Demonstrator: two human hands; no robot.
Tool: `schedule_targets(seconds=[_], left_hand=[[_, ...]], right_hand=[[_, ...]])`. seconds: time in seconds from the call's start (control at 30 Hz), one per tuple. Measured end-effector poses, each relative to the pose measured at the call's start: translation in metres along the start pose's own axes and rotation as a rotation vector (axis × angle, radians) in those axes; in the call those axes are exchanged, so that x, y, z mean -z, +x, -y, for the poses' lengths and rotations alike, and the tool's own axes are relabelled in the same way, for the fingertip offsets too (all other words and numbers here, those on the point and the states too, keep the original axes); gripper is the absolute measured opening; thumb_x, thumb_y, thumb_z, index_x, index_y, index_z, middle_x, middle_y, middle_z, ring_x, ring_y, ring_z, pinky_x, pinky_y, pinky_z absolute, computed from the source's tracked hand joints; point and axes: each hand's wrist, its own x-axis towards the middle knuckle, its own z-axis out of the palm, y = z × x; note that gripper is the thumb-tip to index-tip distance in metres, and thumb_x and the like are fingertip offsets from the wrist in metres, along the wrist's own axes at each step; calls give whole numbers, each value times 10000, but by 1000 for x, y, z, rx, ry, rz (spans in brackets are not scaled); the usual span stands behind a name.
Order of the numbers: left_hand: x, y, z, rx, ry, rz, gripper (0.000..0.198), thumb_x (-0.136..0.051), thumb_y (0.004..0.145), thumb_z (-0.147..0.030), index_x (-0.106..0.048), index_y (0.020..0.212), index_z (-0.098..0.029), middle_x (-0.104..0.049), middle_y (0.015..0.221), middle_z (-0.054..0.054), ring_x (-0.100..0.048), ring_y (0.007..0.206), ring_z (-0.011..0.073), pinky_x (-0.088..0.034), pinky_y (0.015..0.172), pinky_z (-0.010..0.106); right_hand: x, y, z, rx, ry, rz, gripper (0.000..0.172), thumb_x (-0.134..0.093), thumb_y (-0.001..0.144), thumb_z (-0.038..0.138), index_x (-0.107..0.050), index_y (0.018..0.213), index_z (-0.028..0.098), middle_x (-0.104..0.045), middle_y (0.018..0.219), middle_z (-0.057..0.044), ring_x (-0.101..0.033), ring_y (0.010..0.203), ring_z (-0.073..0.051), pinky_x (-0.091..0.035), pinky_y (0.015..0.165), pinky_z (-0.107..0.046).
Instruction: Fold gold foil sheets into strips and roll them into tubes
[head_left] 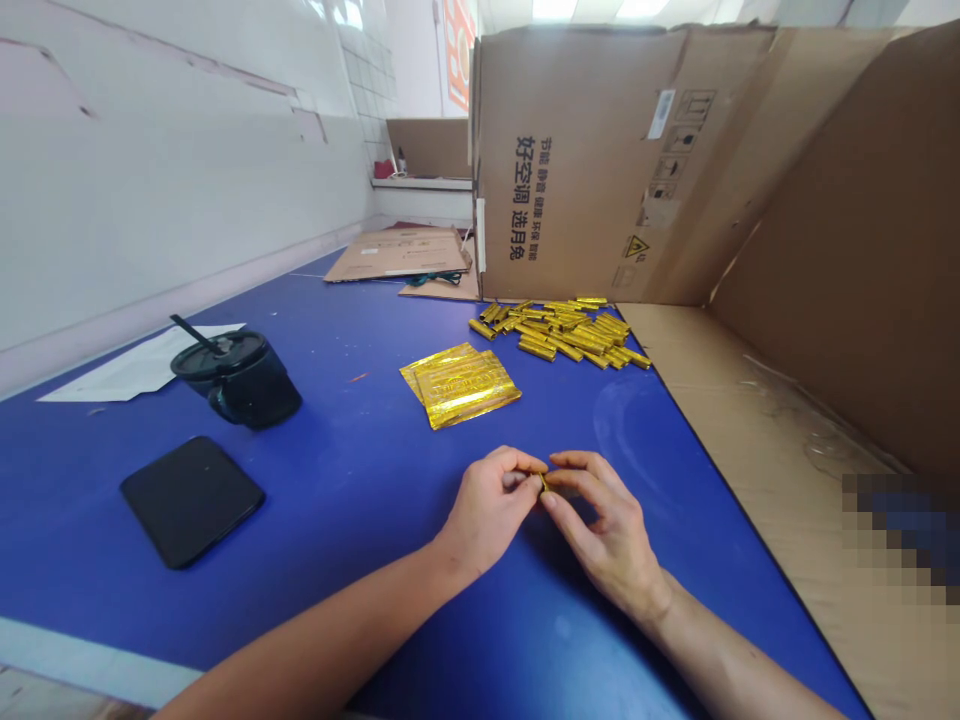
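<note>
My left hand point(491, 505) and my right hand point(604, 520) meet over the blue table, fingertips closed around a small gold foil piece point(544, 483). Most of that piece is hidden by the fingers, so its full shape cannot be made out. Just beyond my hands lies a short stack of flat gold foil sheets point(469, 388), slightly fanned. Farther back, a pile of gold foil rolls point(574, 332) is heaped against a cardboard box; the rolls look like short narrow tubes.
A large cardboard box point(592, 170) walls off the back and right. On the left are a dark mug point(255, 385) with a lid and straw, a black flat square object point(193, 502) and a white paper point(127, 370). Flattened cardboard point(397, 255) lies at the back of the blue table point(360, 600).
</note>
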Motion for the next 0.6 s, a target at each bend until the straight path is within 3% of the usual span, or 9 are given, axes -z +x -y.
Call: schedule_targets(seconds=[0.23, 0.6], left_hand=[[-2, -3, 3, -114, 179, -41, 150, -466, 716, -131, -593, 793, -152, -570, 778, 25, -562, 687, 113, -463, 652, 216], [-4, -4, 6, -73, 168, -52, 121, -469, 721, -148, -579, 768, -156, -569, 772, 26, -570, 686, 123, -474, 656, 235]], right_hand=[[0, 2, 5, -8, -52, -5, 91, -498, 769, 209, -577, 811, 199, -581, 827, -51, -542, 777, -175, -433, 717, -327], [-1, 2, 2, -1, -148, 51, 136, -461, 808, 225, -587, 755, 218, -557, 764, -43, -495, 716, -174, -402, 670, -322]])
